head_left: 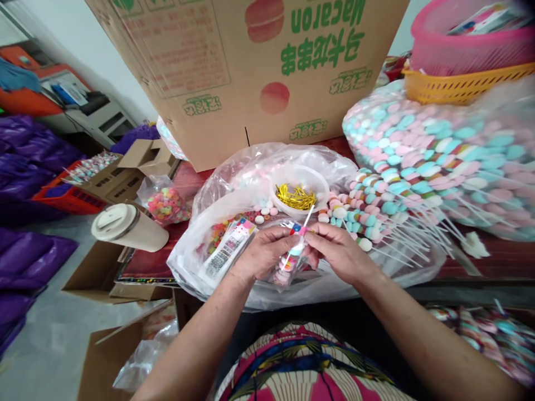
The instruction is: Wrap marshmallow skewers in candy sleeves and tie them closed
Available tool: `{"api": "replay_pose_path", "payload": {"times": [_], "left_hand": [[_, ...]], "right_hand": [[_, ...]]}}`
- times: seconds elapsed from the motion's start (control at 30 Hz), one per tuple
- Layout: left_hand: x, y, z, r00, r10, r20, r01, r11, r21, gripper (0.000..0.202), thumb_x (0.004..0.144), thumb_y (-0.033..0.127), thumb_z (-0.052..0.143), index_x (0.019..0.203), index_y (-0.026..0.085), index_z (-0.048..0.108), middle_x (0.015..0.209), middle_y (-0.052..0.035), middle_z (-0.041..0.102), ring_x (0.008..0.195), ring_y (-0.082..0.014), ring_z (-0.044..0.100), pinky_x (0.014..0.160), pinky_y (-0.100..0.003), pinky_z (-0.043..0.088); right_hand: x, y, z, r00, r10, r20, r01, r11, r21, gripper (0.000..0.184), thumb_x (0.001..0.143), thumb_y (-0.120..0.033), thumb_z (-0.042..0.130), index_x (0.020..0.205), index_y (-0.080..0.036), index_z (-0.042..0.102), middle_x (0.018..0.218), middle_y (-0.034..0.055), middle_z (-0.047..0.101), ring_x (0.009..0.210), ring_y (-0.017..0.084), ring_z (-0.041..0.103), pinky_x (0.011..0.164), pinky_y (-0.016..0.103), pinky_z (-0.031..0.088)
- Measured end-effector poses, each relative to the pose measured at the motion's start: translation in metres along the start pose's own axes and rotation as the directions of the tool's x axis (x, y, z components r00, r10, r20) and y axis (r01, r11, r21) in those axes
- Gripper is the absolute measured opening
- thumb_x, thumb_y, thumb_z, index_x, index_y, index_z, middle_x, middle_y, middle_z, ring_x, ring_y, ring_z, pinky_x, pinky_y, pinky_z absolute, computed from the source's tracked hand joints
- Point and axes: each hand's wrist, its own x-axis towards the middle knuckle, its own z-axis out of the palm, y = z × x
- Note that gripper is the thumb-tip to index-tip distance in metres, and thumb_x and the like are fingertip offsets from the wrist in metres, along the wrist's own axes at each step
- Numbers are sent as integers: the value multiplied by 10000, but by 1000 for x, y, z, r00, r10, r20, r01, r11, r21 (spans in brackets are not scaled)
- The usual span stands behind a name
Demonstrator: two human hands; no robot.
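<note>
Both hands meet over a clear plastic sheet point(234, 184) spread on the table. My left hand point(261, 253) is closed on a small clear packet point(288, 267) with a candy skewer inside. My right hand point(338, 250) pinches the top of the same packet, where the white stick point(308, 216) pokes out. Just behind the hands stands a round plastic bowl point(292, 178) holding gold twist ties point(296, 196). A row of pastel candy skewers point(368, 206) lies to the right of the bowl. A stack of printed packet labels point(228, 248) lies left of my left hand.
A large Macaron carton point(251, 72) stands behind. A big bag of candy skewers point(451, 150) fills the right, with yellow point(460, 83) and pink baskets point(468, 50) behind. A lidded cup point(127, 225), a bag of coloured sweets point(167, 203) and open boxes point(125, 172) sit left.
</note>
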Motion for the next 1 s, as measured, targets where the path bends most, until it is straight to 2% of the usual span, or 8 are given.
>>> {"api": "replay_pose_path", "payload": {"times": [0.2, 0.37, 0.47, 0.57, 0.63, 0.73, 0.8, 1.0], "left_hand": [[7, -17, 2, 952, 269, -147, -252, 960, 126, 184, 744, 337, 701, 704, 158, 701, 699, -7, 628, 665, -133, 542, 682, -264, 442], [5, -10, 3, 988, 144, -45, -141, 987, 74, 284, 707, 398, 729, 814, 142, 670, 674, -3, 600, 610, -111, 521, 617, -235, 418], [2, -2, 1, 998, 51, -48, -42, 985, 168, 307, 670, 394, 740, 773, 122, 641, 659, 1, 576, 585, -96, 483, 562, -211, 371], [1, 0, 2, 997, -14, -78, 33, 970, 240, 212, 684, 330, 671, 727, 130, 615, 612, 26, 526, 538, -82, 429, 526, -207, 335], [2, -3, 5, 996, -41, -76, 67, 925, 374, 112, 663, 244, 617, 708, 142, 610, 593, 28, 517, 533, -94, 427, 527, -219, 345], [4, -10, 8, 982, 94, -161, 23, 796, 605, 81, 638, 171, 557, 705, 162, 601, 630, 8, 559, 603, -132, 482, 578, -246, 388], [5, -13, 6, 984, 126, -123, -31, 811, 584, 103, 665, 168, 523, 740, 169, 593, 680, -5, 594, 644, -145, 520, 600, -251, 412], [1, -5, -16, 962, -211, 176, 135, 921, 365, 264, 782, 358, 583, 971, 176, 557, 741, 7, 564, 577, -102, 507, 497, -207, 381]], "right_hand": [[0, -2, 10, 994, -98, 48, 109, 923, -369, 227, 839, -345, 463, 673, -194, 495, 561, -17, 565, 414, 88, 486, 431, 216, 379], [-1, 9, 10, 1000, -30, 0, 29, 966, -255, 311, 900, -439, 349, 758, -198, 484, 641, 6, 615, 415, 105, 524, 433, 232, 405], [-1, 14, 8, 963, -260, -68, 198, 857, -476, 269, 894, -380, 373, 753, -198, 513, 612, 13, 587, 500, 130, 545, 501, 248, 408], [-1, 13, 5, 914, -406, -5, 317, 722, -615, 253, 882, -321, 400, 704, -196, 529, 605, 21, 566, 571, 145, 545, 541, 257, 391], [0, 12, 5, 949, -316, 10, 271, 794, -544, 263, 896, -319, 391, 717, -197, 540, 561, 0, 545, 503, 124, 512, 494, 240, 373], [4, 14, 7, 979, -204, -26, 175, 891, -420, 284, 902, -356, 408, 698, -199, 526, 515, -26, 509, 435, 106, 479, 449, 225, 370], [5, 16, 8, 978, -201, -56, 166, 913, -373, 316, 907, -386, 412, 670, -199, 507, 514, -23, 512, 453, 110, 498, 471, 229, 395], [4, 14, 8, 951, -305, -51, 244, 843, -479, 267, 884, -357, 444, 689, -197, 532, 572, -5, 561, 527, 117, 517, 526, 235, 401]]}}
